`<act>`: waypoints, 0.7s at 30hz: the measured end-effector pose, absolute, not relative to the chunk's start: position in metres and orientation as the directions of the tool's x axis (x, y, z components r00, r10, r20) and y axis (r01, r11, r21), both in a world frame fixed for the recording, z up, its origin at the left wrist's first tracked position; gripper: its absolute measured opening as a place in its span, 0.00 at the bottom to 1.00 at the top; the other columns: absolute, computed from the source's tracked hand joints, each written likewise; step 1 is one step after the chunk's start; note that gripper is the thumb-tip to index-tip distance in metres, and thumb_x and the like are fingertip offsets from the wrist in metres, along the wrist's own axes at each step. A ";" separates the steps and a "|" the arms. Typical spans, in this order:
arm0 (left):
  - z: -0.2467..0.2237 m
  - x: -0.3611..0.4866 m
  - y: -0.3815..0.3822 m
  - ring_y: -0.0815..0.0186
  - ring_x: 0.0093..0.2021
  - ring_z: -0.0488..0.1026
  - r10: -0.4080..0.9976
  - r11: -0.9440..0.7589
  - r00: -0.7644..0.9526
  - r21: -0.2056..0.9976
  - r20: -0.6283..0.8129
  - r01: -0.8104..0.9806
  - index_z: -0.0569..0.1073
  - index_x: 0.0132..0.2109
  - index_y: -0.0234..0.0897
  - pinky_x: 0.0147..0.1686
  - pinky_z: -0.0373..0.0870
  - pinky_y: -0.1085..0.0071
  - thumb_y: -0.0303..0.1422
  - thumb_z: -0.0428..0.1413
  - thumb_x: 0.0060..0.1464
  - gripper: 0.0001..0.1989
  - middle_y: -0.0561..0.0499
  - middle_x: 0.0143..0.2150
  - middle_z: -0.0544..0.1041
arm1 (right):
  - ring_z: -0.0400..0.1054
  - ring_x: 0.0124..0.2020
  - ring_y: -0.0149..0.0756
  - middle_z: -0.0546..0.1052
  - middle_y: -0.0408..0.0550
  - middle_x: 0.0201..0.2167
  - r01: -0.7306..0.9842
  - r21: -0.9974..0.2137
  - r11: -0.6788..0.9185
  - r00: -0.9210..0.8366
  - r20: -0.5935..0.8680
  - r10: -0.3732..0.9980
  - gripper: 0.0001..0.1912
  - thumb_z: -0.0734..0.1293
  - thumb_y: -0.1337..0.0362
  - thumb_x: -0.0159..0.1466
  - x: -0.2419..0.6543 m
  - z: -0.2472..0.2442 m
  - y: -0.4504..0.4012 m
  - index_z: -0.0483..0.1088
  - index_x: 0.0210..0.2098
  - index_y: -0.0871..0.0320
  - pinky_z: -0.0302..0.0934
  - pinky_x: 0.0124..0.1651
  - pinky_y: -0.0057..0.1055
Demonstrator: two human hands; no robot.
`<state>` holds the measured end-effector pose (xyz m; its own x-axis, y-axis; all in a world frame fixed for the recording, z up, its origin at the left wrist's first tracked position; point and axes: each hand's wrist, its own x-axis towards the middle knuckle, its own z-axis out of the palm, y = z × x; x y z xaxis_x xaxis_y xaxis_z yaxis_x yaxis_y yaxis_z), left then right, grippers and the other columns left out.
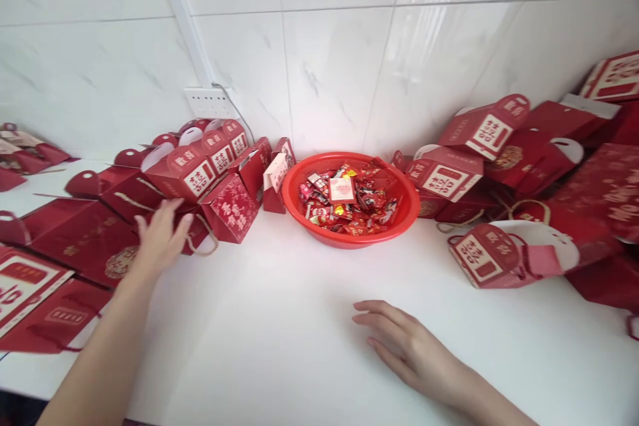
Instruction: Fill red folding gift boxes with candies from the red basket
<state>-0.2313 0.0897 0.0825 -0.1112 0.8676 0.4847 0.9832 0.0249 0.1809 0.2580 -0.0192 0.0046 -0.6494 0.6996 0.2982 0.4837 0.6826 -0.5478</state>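
My left hand (162,233) reaches into the group of red gift boxes on the left, its fingers spread at a dark red box with a rope handle (202,249). Whether the fingertips touch that box I cannot tell. Close beyond the hand lies a red box with a white label (182,173). Over the white table, my right hand (399,343) hovers or rests with fingers loosely stretched, holding nothing. Past it, near the wall, stands a red plastic basket (352,239) with many wrapped candies (344,203) and a small pale card (342,190) on top.
More red gift boxes and bags pile up at the right, among them a small box with a white label (482,256). A tiled wall (334,80) closes off the back. A socket (210,102) with a thin cable sits on it. The white table (269,326) spans the front.
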 end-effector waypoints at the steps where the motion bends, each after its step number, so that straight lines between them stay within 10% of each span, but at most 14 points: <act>1: 0.094 -0.227 0.086 0.40 0.69 0.57 0.865 -0.035 -0.036 0.133 0.500 0.991 0.63 0.64 0.33 0.65 0.46 0.32 0.41 0.42 0.69 0.23 0.43 0.67 0.66 | 0.73 0.52 0.41 0.75 0.55 0.54 0.498 -0.492 0.714 -0.655 0.327 0.681 0.15 0.59 0.69 0.70 0.265 0.014 -0.013 0.69 0.54 0.54 0.71 0.53 0.38; 8: 0.131 -0.114 0.055 0.56 0.57 0.73 0.412 -0.586 0.386 -0.084 0.825 0.806 0.74 0.55 0.37 0.51 0.70 0.50 0.30 0.55 0.64 0.14 0.48 0.54 0.77 | 0.75 0.46 0.43 0.80 0.50 0.45 0.765 -0.316 0.561 -0.421 0.413 0.807 0.12 0.60 0.62 0.71 0.325 0.125 0.026 0.73 0.48 0.54 0.69 0.48 0.38; 14: 0.053 0.018 0.063 0.58 0.60 0.73 0.330 -0.925 0.939 0.230 0.092 0.302 0.69 0.62 0.44 0.57 0.73 0.61 0.39 0.53 0.65 0.20 0.46 0.63 0.73 | 0.75 0.44 0.48 0.81 0.50 0.43 0.916 -0.398 0.055 0.158 0.483 0.861 0.16 0.58 0.60 0.70 0.364 0.162 0.056 0.74 0.49 0.54 0.67 0.45 0.40; 21: 0.004 0.039 0.088 0.56 0.74 0.47 0.432 -0.815 0.901 0.406 -0.050 0.413 0.52 0.72 0.51 0.72 0.44 0.47 0.43 0.48 0.68 0.29 0.51 0.75 0.51 | 0.73 0.44 0.56 0.79 0.58 0.45 0.907 -0.222 -0.357 0.390 0.124 0.913 0.18 0.59 0.57 0.67 0.421 0.139 0.073 0.76 0.48 0.57 0.63 0.39 0.42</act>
<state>0.0386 0.0879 0.0038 0.9006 0.4318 -0.0503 0.4134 -0.8150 0.4059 0.4213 0.0731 0.1392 0.3895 0.9126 0.1240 0.9073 -0.3571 -0.2220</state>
